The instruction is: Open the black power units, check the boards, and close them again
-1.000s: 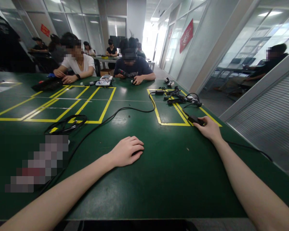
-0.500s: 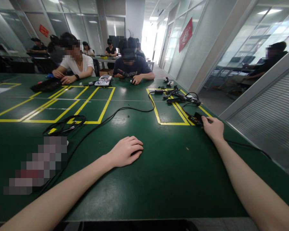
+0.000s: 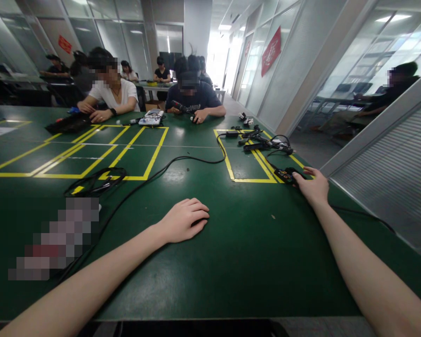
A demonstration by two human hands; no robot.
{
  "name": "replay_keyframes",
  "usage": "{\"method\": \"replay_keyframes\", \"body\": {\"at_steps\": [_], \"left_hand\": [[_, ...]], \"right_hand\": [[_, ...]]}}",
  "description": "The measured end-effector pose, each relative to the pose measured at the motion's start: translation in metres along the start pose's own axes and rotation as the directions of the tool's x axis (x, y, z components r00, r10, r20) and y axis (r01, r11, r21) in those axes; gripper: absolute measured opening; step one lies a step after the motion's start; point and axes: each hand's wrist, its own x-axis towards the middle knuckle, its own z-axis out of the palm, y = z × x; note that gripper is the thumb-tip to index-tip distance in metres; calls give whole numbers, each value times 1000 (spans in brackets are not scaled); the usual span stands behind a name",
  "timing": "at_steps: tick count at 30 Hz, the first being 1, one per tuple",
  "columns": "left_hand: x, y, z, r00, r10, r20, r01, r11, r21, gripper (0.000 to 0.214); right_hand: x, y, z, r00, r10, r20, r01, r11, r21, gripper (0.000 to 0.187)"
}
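Observation:
My left hand (image 3: 186, 221) rests palm down on the green table (image 3: 231, 262), its fingers lying flat and loosely bent, with nothing visible under it. Over by the table's right edge is my right hand (image 3: 312, 186). Its thumb and forefinger are spread apart. The thumb tip is at the side of a small black device (image 3: 286, 175) with gold-coloured round spots; whether it touches is hard to tell. A thin black cable joins this device to a tangle of black gear (image 3: 254, 139) behind it.
Yellow tape (image 3: 252, 180) marks boxes on the table. A black cable (image 3: 177, 158) runs across to a small black box (image 3: 232, 134); coiled cable (image 3: 97, 181) lies left, beside a blurred-out item (image 3: 61, 236). Two people sit opposite, near a white device (image 3: 152, 118) and a black tray (image 3: 67, 123).
My right forefinger has lifted off the black device and spread away from the thumb, and the hand has shifted slightly right. My left hand stays where it was.

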Motion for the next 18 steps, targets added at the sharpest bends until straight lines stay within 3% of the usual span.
{"method": "replay_keyframes", "body": {"at_steps": [8,13,18], "left_hand": [[0,1,-1,1000,-8,8,8,1000,-10,23],[0,1,-1,1000,-3,5,3,1000,-13,23],[0,1,-2,1000,-10,10,10,1000,-12,23]], "right_hand": [[-7,-27,-6,984,-65,168,67,998,-6,29],[-9,-33,-7,987,-97,129,101,995,-27,34],[-8,-30,-6,996,-36,85,42,997,-66,34]]}}
